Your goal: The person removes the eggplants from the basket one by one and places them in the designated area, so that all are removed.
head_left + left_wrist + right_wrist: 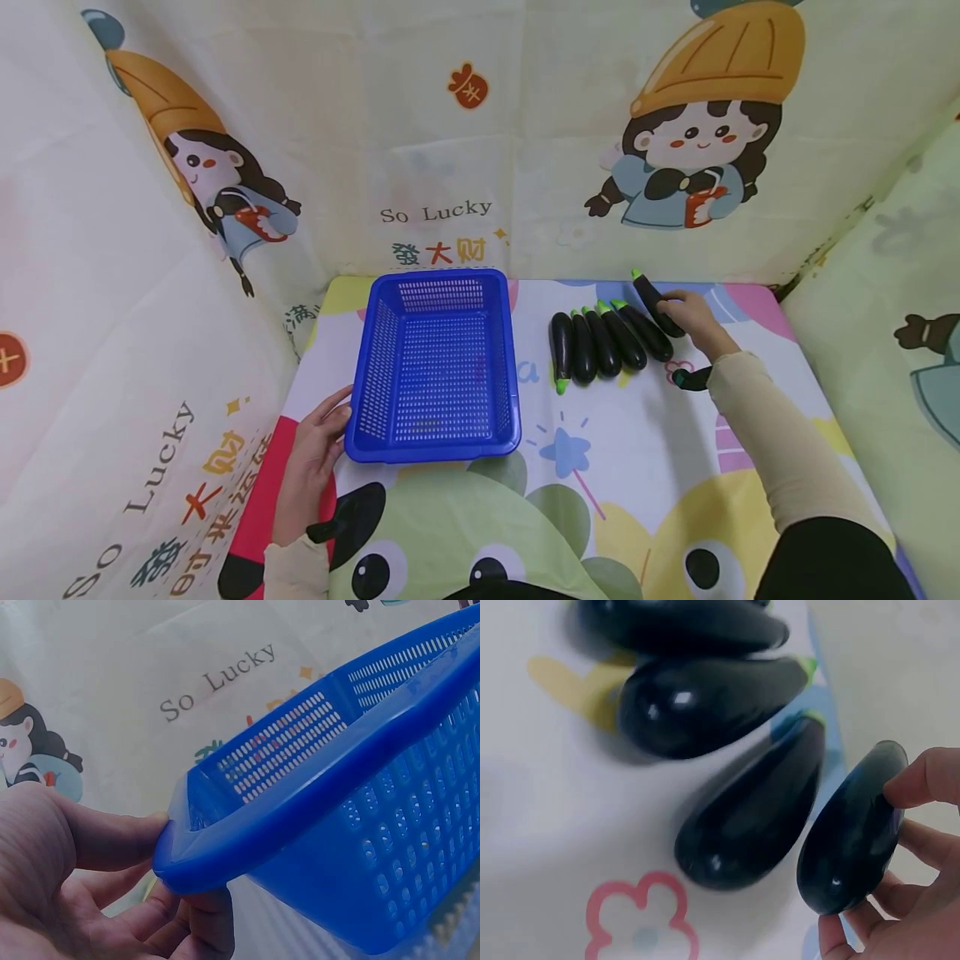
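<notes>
A blue plastic basket (433, 451) with slotted walls lies on the table, left of the middle. My left hand (311, 454) grips its near left side; in the left wrist view the thumb (124, 838) is on the rim and curled fingers are under it. At the right, my right hand (696, 318) holds a dark purple eggplant (649, 293) between thumb and fingers, its green end pointing away. The right wrist view shows this eggplant (849, 836) beside another eggplant (754, 806). Several more eggplants (583, 346) lie side by side between basket and right hand, one with its green end toward me.
A cartoon-printed cloth (652, 442) covers the table. Printed curtains (555, 167) stand close behind it and along both sides. A dark strap (692, 379) shows at the right wrist.
</notes>
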